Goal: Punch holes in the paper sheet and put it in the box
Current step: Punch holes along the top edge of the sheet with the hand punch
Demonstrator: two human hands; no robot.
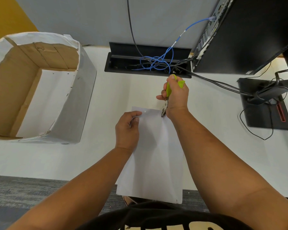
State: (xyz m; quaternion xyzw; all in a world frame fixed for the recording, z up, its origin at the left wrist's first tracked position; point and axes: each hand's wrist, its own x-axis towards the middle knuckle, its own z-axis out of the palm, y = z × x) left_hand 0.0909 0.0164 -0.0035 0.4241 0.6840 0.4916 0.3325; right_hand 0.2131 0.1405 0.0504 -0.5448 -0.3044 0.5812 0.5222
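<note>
I see the paper sheet (154, 156), white and smooth with one hole near its far edge, held above the worktop's (214, 130) near edge. My left hand (128, 128) pinches its far-left corner; my right hand (175, 95) squeezes the green-handled punch (166, 100) at the far-right corner. The sheet could slip and the hole land crooked. The box (40, 87) waits far left.

Both bare forearms stretched forward, hands raised side by side and both busy.

Left hand (127, 130) curled, thumb and fingers pinching the far left corner of the paper sheet (155, 156). Right hand (175, 95) a little farther out, fist wrapped round the green handles of the hole punch (166, 100), wrist bent so the metal tip points back at the sheet's far edge.
</note>
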